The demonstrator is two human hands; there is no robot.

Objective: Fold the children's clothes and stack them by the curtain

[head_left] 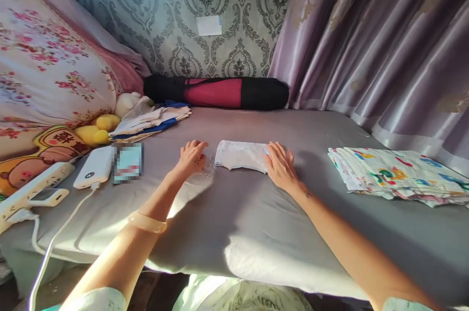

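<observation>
A small folded white cloth (242, 155) lies flat on the grey bed sheet (271, 223) in the middle of the view. My right hand (281, 167) rests at the cloth's right end, touching its edge with fingers stretched forward. To the left of the cloth, and apart from it, my left hand (193, 158) hovers low over or touches the sheet, its fingers loosely bent and apart. Something clear and crinkled, like thin plastic, (209, 168) shows beside the left hand; whether the fingers touch it I cannot tell.
Patterned folded cloths (399, 174) lie at right, a stack of clothes (150, 123) at back left. Near left are a power strip (40, 186), a white power bank (95, 167) with a cable, and a blurred-out packet (128, 163). A black-and-red roll bag (216, 93) lies along the wall.
</observation>
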